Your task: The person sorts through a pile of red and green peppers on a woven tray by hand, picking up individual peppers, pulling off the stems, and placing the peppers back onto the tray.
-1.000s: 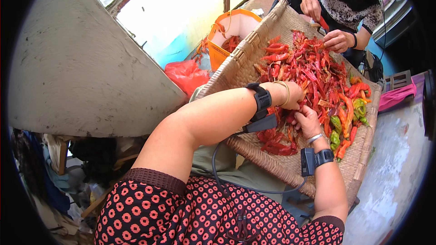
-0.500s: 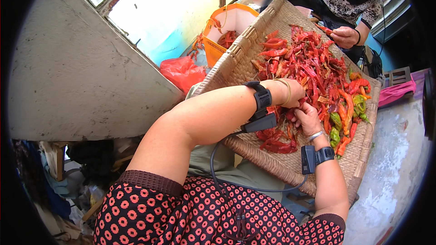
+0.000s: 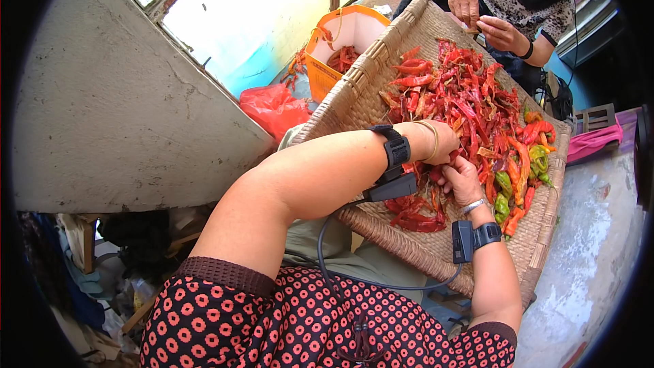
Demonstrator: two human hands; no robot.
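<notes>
A shallow woven basket tray (image 3: 402, 44) tilts in front of me, heaped with wrinkled red chili peppers (image 3: 470, 88). Over the near part of the heap, my left hand (image 3: 443, 142) is closed with its fingertips mostly hidden. My right hand (image 3: 464, 182) meets it from below, thumb and fingers pinched together. Between the two hands shows a bit of a red chili pepper (image 3: 454, 156), gripped by both as far as I can see. Green peppers (image 3: 538, 160) and orange-red ones (image 3: 523, 157) lie along the tray's right side.
Beyond the tray's far edge sits a co-worker, whose two hands (image 3: 484, 20) are close together. An orange box (image 3: 320, 71) with red chilies stands left of the tray, beside a red plastic bag (image 3: 272, 109). A grey wall (image 3: 129, 109) fills the left; pink cloth (image 3: 594, 142) lies at right.
The co-worker's one hand has come from above the orange box to meet the other beyond the tray's far edge. My own hands have barely moved.
</notes>
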